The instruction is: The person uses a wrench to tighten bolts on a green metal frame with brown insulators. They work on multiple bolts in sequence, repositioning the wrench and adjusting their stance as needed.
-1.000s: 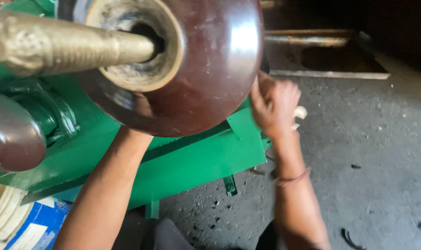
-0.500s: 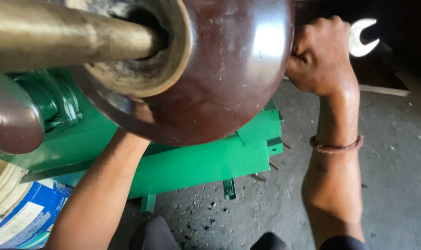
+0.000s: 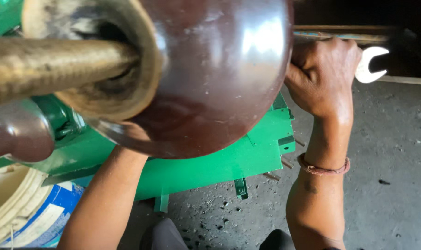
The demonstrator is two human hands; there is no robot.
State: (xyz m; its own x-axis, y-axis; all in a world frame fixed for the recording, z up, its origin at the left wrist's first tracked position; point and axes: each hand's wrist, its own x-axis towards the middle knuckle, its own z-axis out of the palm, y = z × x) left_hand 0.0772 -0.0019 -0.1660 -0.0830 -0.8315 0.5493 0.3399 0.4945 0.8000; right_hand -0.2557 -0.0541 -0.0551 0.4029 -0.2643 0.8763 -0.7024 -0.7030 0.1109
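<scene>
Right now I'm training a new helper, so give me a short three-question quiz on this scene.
1. What tool does the right hand hold?
2. True or false: the left hand is in plain view.
3. The casing under the brown dome is: A red, B green, C grey?

Key: 1 an open-ended spanner; 2 false, the dome hides it; 3 B.

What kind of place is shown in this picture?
Probably a repair workshop for electrical equipment: a large glossy brown ceramic insulator on a green painted metal housing, a silvery open-ended spanner in the right hand, stained concrete floor.
</scene>
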